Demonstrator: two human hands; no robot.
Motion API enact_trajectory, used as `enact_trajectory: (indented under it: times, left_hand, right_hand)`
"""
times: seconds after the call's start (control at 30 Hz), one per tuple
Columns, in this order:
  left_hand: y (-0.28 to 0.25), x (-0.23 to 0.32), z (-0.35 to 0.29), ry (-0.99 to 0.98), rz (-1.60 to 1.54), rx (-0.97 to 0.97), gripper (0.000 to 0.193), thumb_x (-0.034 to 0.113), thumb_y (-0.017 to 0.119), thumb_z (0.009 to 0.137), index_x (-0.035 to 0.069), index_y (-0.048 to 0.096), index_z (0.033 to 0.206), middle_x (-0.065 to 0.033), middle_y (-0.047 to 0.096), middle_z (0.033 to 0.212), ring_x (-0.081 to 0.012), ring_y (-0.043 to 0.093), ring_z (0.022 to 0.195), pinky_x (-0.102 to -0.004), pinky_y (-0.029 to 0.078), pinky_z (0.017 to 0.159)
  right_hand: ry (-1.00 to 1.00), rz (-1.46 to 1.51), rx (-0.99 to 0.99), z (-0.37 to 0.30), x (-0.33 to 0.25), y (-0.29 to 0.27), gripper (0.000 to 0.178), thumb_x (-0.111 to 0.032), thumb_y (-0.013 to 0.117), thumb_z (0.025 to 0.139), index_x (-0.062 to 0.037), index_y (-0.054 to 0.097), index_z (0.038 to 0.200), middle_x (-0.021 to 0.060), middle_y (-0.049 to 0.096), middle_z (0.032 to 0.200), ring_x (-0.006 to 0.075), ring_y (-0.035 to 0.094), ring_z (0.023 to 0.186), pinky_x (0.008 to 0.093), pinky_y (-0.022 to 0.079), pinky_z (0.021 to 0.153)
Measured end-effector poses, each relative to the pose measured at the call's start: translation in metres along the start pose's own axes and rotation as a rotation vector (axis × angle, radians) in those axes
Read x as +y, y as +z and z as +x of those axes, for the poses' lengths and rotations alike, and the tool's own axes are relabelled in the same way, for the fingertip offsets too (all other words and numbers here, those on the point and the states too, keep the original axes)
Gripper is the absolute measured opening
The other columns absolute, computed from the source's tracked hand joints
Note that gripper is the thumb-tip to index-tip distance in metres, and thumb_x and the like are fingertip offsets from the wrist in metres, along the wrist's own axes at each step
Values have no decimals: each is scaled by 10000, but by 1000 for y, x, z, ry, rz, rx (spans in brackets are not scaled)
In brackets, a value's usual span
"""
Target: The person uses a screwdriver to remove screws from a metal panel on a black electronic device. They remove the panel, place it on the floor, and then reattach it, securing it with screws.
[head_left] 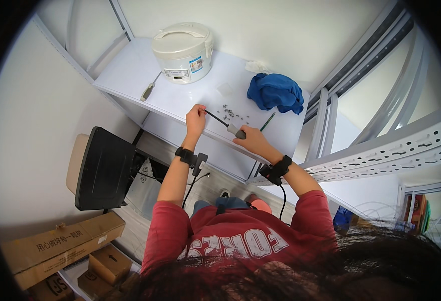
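My right hand point(254, 140) is closed round the grey handle of a screwdriver point(236, 131), its dark shaft slanting up and left. At the far end of that shaft, the fingertips of my left hand point(196, 122) are pinched together. Whether they grip the tip itself or a small part on it is too small to tell. Several tiny dark screws point(227, 112) lie scattered on the white shelf point(167, 103), just beyond the shaft. A thin green pen-like stick point(267, 122) rests beside my right hand.
A white rice cooker point(182, 52) stands at the back left of the shelf, with a second screwdriver point(148, 91) left of it. A crumpled blue cloth point(275, 93) lies at the right. Left below are a black chair back point(105, 168) and cardboard boxes point(62, 246). Perforated metal rails point(381, 158) run along the right.
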State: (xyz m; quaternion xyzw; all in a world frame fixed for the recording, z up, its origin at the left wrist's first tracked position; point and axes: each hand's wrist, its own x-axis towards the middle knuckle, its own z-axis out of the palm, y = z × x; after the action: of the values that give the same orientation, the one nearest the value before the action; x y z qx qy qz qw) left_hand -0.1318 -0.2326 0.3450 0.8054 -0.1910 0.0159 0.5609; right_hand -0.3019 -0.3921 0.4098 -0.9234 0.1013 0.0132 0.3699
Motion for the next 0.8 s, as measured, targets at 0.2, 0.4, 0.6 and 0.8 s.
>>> enact_trajectory:
  times: [0.2,0.4,0.6,0.8]
  left_hand:
    - [-1,1,0,7,-10,-10,155,-7,471,860,3,616,913,-126,654,754,-211,645,684,-294,497,648]
    - [0,0,-1,63,27,-22,158,-9,467,856,4,614,911,-138,653,747,-238,643,681,-308,497,650]
    - [3,2,0,87,25,-7,135,-9,478,849,5,604,897,-151,646,765,-272,636,699,-336,495,659]
    - [3,4,-3,153,106,-4,114,-3,497,842,5,596,897,-170,632,792,-311,623,732,-368,490,674]
  right_hand:
    - [5,10,-6,-1,0,0,366,-343,668,742,-14,565,862,208,623,760,385,598,732,439,459,656]
    - [-11,-11,13,-3,4,-1,372,-350,671,746,-14,565,866,209,625,762,388,599,728,442,461,657]
    - [-14,-6,6,-2,7,-1,382,-364,675,749,-19,570,874,208,628,765,391,600,736,444,465,662]
    - [-11,-1,13,-3,9,-2,386,-375,676,751,-26,574,879,208,629,768,392,601,739,447,467,665]
